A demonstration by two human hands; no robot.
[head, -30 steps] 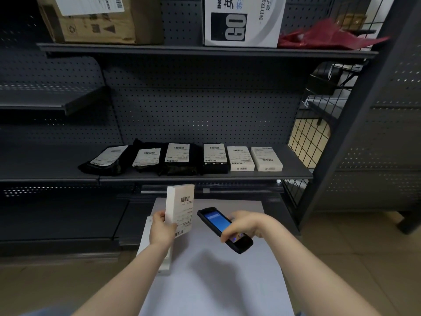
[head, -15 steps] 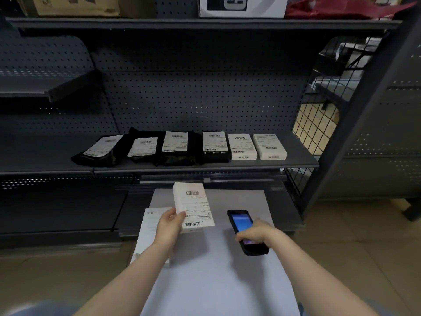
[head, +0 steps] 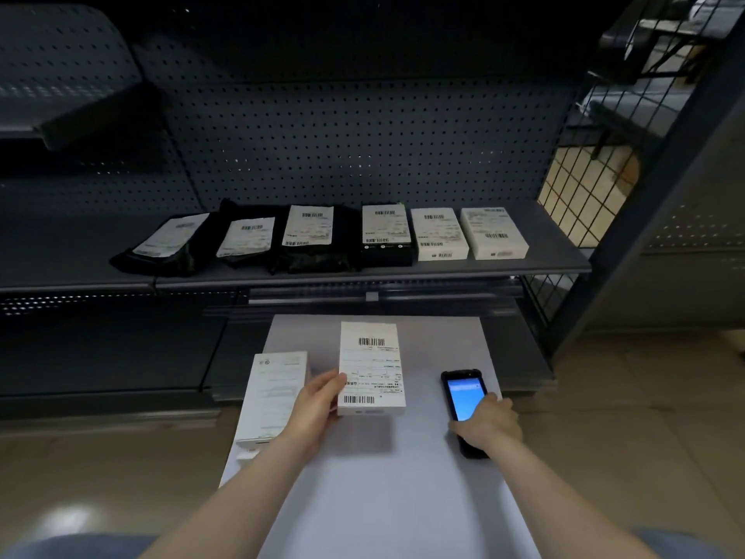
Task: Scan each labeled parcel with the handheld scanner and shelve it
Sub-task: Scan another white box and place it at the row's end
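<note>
The left hand [head: 312, 409] has its grip clamped on the near left edge of a white labeled parcel [head: 371, 369], thumb on top, holding it label-up above the white bench [head: 387, 498]; a shadow lies on the bench under it. Its barcodes face upward, one near the far end and one near the near end.

The right hand [head: 490, 427] is closed around the lower half of the handheld scanner [head: 463, 401], screen lit blue and facing up, close to the bench's right edge. Whether it rests on the surface I cannot tell. Parcel and scanner stand apart with bare bench between them.

A second white box [head: 274, 397] lies along the bench's left edge, just beside the left hand, its near corner overhanging the edge slightly.

Beyond the bench's far edge, the grey shelf [head: 556, 252] carries a row of six labeled parcels [head: 387, 232]: four black ones to the left, two white boxes to the right. Open shelf remains right of the last white box, up to the wire grid [head: 584, 187], and a wider bare stretch lies at the far left.
</note>
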